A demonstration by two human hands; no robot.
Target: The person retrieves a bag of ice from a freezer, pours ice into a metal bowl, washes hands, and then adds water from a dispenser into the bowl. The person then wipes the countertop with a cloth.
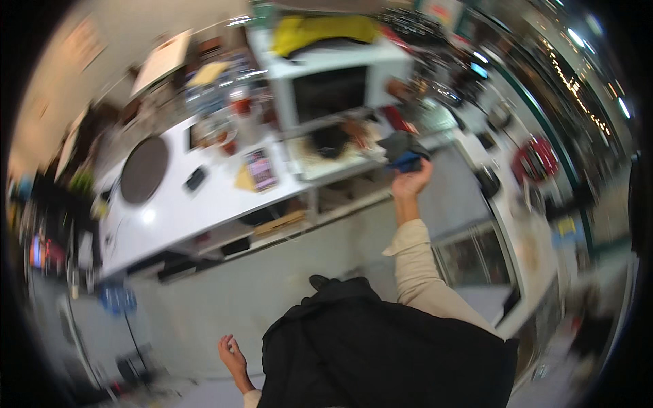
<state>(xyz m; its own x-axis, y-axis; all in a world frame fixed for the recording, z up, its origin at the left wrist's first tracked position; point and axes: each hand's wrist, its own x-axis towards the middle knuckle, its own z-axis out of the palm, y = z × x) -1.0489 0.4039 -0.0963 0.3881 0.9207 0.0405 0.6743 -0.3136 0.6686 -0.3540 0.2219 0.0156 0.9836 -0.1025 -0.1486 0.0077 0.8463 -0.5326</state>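
My right hand (412,179) reaches forward at the far counter, its fingers closed on a bunched grey and blue cloth (405,152). The cloth is beside the stained white cooking surface (301,155), which has a dark round burner or pan (329,142) on it. Blur hides whether the cloth touches the surface. Low on the left, my left hand (233,357) hangs over the floor, loosely curled, with a gap between thumb and fingers and nothing seen in it.
Left along the white counter (219,209) lie a phone (261,171), a small black object (195,178) and a round brown board or tray (145,170). A microwave-like white appliance (285,102) carries a yellow cloth (324,33). A glass-fronted under-counter cabinet (477,255) is at right.
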